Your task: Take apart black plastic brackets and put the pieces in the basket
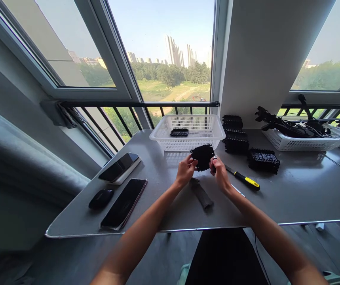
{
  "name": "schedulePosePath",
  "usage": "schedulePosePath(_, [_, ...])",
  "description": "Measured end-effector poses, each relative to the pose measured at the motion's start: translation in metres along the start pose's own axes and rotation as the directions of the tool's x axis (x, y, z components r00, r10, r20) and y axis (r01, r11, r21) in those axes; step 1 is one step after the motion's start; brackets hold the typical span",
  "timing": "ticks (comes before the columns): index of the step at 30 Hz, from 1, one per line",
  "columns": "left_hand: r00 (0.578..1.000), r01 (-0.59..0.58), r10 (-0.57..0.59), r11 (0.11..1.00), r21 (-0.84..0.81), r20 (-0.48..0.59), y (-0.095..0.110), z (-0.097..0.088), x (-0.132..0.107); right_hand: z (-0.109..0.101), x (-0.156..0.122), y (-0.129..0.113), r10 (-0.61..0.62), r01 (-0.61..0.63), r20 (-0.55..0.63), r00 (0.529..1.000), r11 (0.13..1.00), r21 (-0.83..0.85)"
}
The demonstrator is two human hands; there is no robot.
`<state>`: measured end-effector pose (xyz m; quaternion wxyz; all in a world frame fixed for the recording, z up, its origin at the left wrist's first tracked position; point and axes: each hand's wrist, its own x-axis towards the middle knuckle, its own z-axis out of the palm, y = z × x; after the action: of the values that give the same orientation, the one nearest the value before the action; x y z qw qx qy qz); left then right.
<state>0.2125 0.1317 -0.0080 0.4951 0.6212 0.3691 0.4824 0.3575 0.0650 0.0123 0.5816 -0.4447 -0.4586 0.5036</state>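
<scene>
A flat black plastic piece with notched edges [203,156] is held up above the table, tilted towards me. My left hand [187,171] grips its left side, thumb on the near face. At the right edge my right hand [219,173] is closed, with something small and whitish at its thumb; I cannot tell what that is. Below the hands a dark grey cloth-like strip [202,194] lies on the table. A yellow-and-black handled tool [247,181] rests to the right, its blade end pointing towards my right hand.
Behind the hands stands a white basket [187,144] with one black piece [179,132] inside. Stacked black pieces [236,141] and another stack [264,159] sit right. A second basket [303,143] holds black parts and cables. Phones [124,204] [119,167] and a mouse [101,198] lie left.
</scene>
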Motion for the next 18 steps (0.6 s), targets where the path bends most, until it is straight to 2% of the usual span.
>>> schedulePosePath(3, [0.999,-0.032,0.032,0.997,0.065,0.015,-0.0023,0.0019,-0.0015,0.0018,0.0049,0.003,0.019,-0.031,0.093,0.995,0.992,0.121])
schedulePosePath(6, [0.997,-0.075,0.071,0.989,0.126,0.043,-0.0054,0.004,-0.0029,0.0031,0.0071,0.0031,0.139,-0.191,0.227,0.964,0.956,0.224])
schedulePosePath(9, [0.991,-0.123,0.11,0.974,0.188,0.077,-0.007,0.0052,-0.0047,0.002,0.008,0.0032,0.209,-0.291,0.296,0.932,0.919,0.267])
schedulePosePath(12, [0.983,-0.164,0.139,0.956,0.245,0.116,-0.0062,0.0056,-0.0067,-0.0005,0.009,0.0053,0.249,-0.344,0.31,0.918,0.888,0.306])
schedulePosePath(18, [0.977,-0.184,0.142,0.936,0.302,0.156,-0.003,0.0064,-0.0096,-0.0017,0.0106,0.0093,0.239,-0.327,0.283,0.929,0.89,0.319])
